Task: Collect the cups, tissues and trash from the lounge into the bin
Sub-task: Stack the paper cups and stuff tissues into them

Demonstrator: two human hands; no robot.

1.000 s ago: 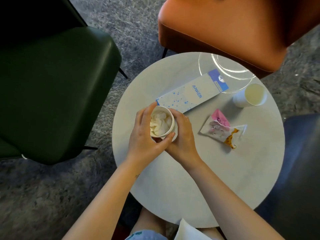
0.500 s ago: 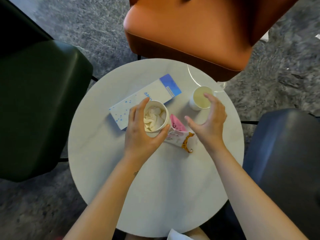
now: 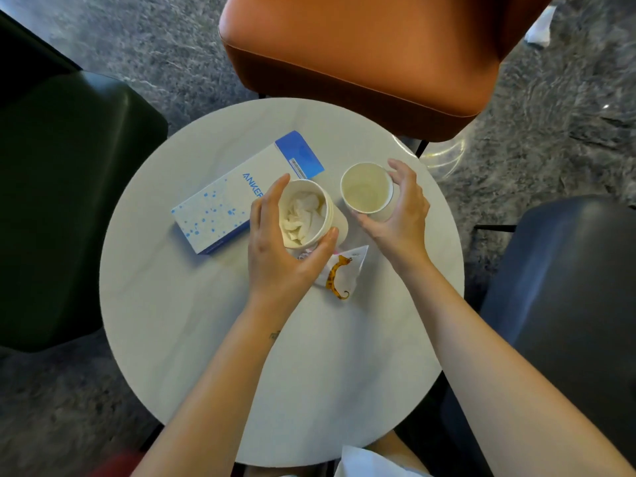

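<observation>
Paper cups are occupying both hands: my left hand [image 3: 278,266] is curling its fingers round the tissue-stuffed cup [image 3: 339,222], my right hand [image 3: 402,218] is gripping the empty cup [image 3: 366,187] (table [image 3: 206,339] beneath).

Right hand [image 3: 399,215] is off the white paper cup stuffed with tissue [image 3: 306,211]; the left hand [image 3: 278,263] now holds that cup alone. The right hand was open half a second ago. Its thumb and fingers now curl round the empty white paper cup [image 3: 366,187]. That cup now sits just right of the left hand's cup. The pink end of the white snack wrapper [image 3: 344,270] is now hidden under the left hand.
</observation>
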